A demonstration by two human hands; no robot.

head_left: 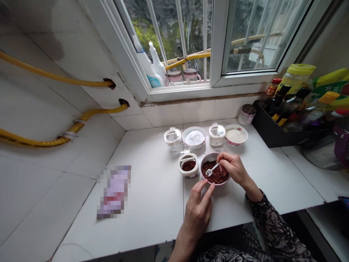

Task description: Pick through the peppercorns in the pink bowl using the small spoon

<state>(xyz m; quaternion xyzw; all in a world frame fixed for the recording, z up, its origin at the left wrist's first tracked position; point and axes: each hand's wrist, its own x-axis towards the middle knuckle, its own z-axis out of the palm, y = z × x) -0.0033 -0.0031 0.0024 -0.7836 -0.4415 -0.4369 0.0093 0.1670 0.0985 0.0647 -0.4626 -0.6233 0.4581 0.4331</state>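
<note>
My right hand [231,168] pinches the handle of a small white spoon [209,172], whose bowl rests on reddish-brown grains in a round bowl [215,183]. At the bowl's near rim are the fingertips of my left hand [198,207], its fingers apart. Just left of the bowl stands a white jar [188,174] with its clear lid raised and similar dark grains inside. Behind are a bowl of white powder [194,138], a bowl of pale grains [236,136] and two clear-lidded jars, one at the left [172,137] and one between the bowls [217,135].
A pixelated purple packet [116,191] lies on the white tiled counter [152,218] at the left. A black box [272,133] of bottles stands at the right, beside a small lidded jar [247,115]. Yellow pipes [71,133] run along the left wall, and a window is behind.
</note>
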